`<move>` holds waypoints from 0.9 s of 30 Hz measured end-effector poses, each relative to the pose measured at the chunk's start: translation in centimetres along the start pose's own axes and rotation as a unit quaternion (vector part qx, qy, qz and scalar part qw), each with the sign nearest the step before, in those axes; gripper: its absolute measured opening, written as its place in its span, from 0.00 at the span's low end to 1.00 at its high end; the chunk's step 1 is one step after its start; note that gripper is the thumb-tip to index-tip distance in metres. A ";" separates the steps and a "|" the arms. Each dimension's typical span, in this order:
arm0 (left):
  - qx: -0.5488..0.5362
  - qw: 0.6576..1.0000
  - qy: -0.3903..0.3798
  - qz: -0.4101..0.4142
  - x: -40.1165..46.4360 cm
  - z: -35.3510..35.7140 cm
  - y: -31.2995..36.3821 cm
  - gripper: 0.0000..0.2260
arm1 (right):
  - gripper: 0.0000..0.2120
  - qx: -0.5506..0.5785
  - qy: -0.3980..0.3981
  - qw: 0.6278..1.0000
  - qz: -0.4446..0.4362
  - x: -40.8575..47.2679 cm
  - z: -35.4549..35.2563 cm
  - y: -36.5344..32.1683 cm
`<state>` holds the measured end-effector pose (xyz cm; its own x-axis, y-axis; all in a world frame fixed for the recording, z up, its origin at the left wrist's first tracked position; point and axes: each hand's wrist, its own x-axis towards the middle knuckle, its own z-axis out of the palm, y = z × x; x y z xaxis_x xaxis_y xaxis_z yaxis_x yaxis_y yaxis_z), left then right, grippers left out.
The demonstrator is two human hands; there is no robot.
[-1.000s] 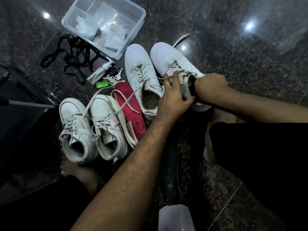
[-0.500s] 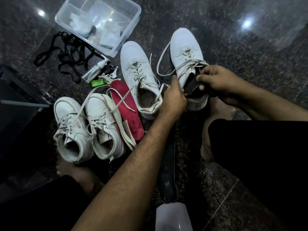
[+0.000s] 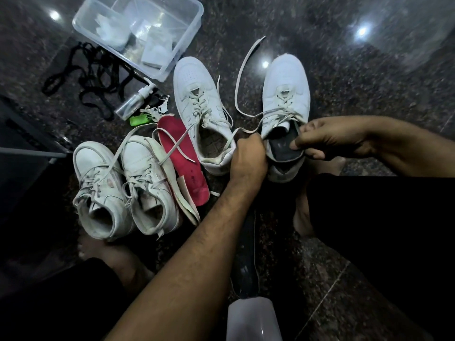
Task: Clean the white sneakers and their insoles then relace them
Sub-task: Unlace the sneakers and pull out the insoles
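A white low sneaker (image 3: 286, 94) stands on the dark floor, toe pointing away. My left hand (image 3: 248, 156) grips its left collar edge. A dark insole (image 3: 283, 146) sticks out of the opening, and my right hand (image 3: 327, 137) pinches its heel end. The matching white sneaker (image 3: 197, 104) sits just left, its laces loose and trailing. A second pair of white high sneakers (image 3: 98, 188) (image 3: 150, 185) stands at the lower left. A red insole (image 3: 183, 158) and a pale insole (image 3: 182, 195) lie between the two pairs.
A clear plastic tub (image 3: 182, 43) with white cloths stands at the back left. Black laces (image 3: 88, 77), a small spray bottle (image 3: 134, 102), keys and a green tag (image 3: 138, 120) lie beside it. Another dark insole (image 3: 245, 254) and a white object (image 3: 253, 321) lie between my knees.
The sneaker turned from slanting left to toe straight away and shifted right. My right hand came out of the opening and now pinches the dark insole's heel, which sticks out farther.
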<state>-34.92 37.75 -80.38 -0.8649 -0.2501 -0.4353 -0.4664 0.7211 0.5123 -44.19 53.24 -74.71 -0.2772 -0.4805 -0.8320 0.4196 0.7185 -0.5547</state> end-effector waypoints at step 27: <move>-0.343 0.910 -0.098 -0.212 5.6 -2.4 4.5 0.11 | 0.12 -0.220 0.233 0.946 -0.044 -1.9 -0.5 -2.8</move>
<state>-42.31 38.05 -78.77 -0.5621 -0.2433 -0.7905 -0.8147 -0.0019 0.5799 -45.31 52.38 -71.57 -0.6887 -0.3474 -0.6364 0.0052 0.8753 -0.4835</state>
